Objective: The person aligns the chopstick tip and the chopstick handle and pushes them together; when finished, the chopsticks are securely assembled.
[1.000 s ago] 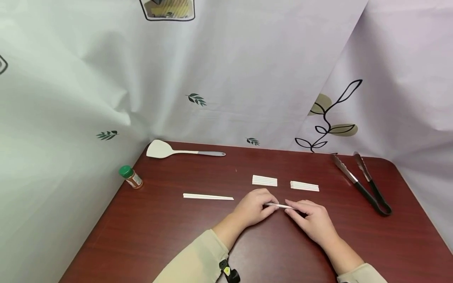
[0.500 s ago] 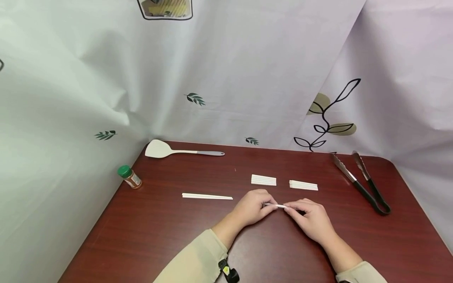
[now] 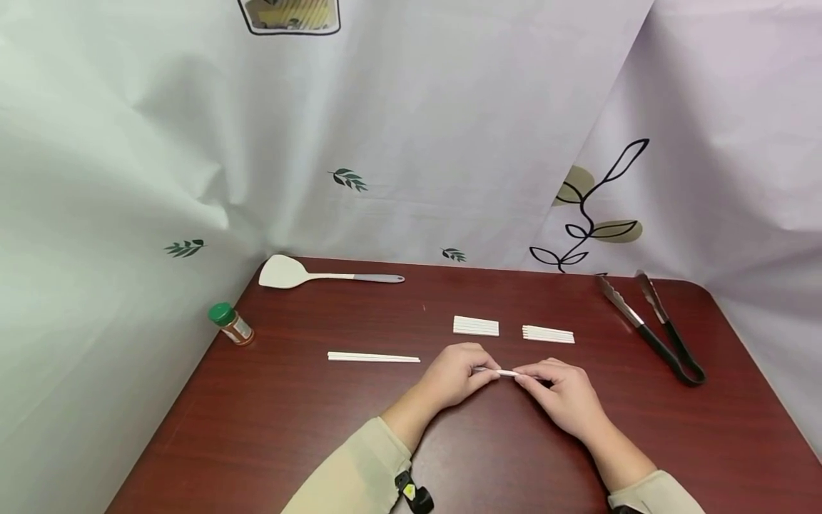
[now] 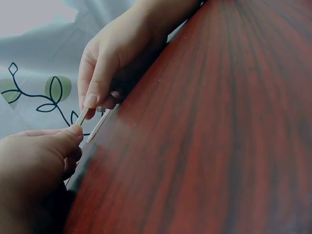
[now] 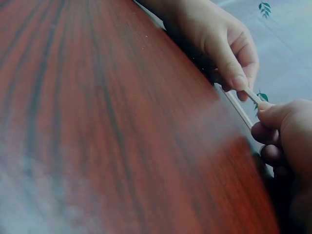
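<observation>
In the head view my left hand [image 3: 457, 375] and right hand [image 3: 561, 396] pinch the same thin white chopstick [image 3: 506, 373], one at each side. Only its short middle stretch shows between the fingertips; the rest is hidden by the hands. Both wrist views show thumb and fingers closed on the chopstick [image 4: 82, 116], held just above the dark red table. Beyond the hands lie two rows of short white sticks, a left row [image 3: 476, 326] and a right row [image 3: 548, 335]. A pair of longer white chopsticks [image 3: 374, 357] rests left of my left hand.
A white spatula [image 3: 285, 273] with a grey handle lies at the back left of the table [image 3: 289, 428]. Nearer the left edge stands a green-capped spice jar [image 3: 232, 325]. Black-handled metal tongs [image 3: 658, 332] lie spread at the right. A printed white curtain [image 3: 411, 128] hangs behind.
The whole head view has shifted slightly. Both hands keep their pinch on the chopstick, and the right fingertips sit a bit nearer the left ones than a second ago.
</observation>
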The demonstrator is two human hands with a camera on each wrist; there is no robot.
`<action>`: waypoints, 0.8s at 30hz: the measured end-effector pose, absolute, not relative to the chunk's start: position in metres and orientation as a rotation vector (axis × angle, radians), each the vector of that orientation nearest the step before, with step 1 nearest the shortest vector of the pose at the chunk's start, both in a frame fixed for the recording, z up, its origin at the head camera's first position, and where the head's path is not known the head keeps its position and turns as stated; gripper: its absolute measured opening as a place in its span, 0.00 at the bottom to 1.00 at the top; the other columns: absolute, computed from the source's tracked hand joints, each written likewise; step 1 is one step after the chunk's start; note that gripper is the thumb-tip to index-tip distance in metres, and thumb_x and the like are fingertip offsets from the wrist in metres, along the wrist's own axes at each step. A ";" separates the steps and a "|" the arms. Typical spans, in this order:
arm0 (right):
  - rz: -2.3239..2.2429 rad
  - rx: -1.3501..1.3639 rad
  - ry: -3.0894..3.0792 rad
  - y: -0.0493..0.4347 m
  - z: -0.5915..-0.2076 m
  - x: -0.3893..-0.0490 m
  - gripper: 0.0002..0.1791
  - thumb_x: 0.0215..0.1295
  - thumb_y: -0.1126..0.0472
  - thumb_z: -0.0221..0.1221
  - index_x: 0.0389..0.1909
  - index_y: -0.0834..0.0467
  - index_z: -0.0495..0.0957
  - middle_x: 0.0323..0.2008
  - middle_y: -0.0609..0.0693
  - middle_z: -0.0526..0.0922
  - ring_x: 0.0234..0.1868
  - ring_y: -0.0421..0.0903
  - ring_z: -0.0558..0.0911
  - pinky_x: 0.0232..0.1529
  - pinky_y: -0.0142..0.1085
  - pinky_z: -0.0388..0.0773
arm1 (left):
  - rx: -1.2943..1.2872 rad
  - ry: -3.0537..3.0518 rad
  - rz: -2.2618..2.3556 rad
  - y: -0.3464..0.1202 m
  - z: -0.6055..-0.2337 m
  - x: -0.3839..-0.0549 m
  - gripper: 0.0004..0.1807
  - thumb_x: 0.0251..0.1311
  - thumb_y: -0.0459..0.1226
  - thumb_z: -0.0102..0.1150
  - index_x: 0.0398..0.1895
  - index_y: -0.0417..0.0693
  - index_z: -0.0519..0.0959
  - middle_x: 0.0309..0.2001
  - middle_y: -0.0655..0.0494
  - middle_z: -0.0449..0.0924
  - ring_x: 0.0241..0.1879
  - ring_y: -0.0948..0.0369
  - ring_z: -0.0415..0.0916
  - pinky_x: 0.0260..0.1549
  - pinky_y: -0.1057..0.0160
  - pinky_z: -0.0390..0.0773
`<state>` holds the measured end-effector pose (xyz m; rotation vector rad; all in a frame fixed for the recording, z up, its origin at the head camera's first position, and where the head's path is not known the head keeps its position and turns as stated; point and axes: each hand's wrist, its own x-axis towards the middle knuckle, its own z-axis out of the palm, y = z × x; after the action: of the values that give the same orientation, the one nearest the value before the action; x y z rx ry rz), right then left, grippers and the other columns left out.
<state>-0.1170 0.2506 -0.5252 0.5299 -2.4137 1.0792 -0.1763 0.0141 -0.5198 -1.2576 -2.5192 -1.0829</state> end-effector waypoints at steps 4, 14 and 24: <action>1.082 0.518 -2.417 0.252 -0.527 -0.117 0.13 0.55 0.70 0.78 0.36 0.48 0.93 0.32 0.34 0.88 0.31 0.33 0.83 0.33 0.24 0.75 | -1.235 -2.529 -1.093 0.015 -0.519 -0.175 0.02 0.68 0.39 0.73 0.38 0.53 0.92 0.36 0.64 0.86 0.35 0.70 0.78 0.39 0.76 0.73; 1.104 0.524 -2.440 0.250 -0.529 -0.118 0.13 0.56 0.69 0.78 0.37 0.47 0.93 0.32 0.33 0.87 0.31 0.33 0.83 0.33 0.24 0.75 | -1.251 -2.539 -1.054 0.010 -0.518 -0.176 0.03 0.68 0.40 0.73 0.37 0.53 0.92 0.35 0.64 0.87 0.36 0.70 0.79 0.41 0.75 0.74; 1.086 0.532 -2.452 0.254 -0.525 -0.117 0.11 0.57 0.68 0.78 0.36 0.48 0.93 0.32 0.35 0.88 0.31 0.33 0.83 0.32 0.24 0.76 | -1.237 -2.521 -1.067 0.014 -0.520 -0.176 0.03 0.68 0.40 0.73 0.36 0.54 0.91 0.34 0.65 0.87 0.34 0.71 0.77 0.39 0.75 0.73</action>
<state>-0.1168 0.2544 -0.5251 0.5323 -2.4518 1.0856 -0.1761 0.0137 -0.5199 -1.2374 -2.5211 -1.0667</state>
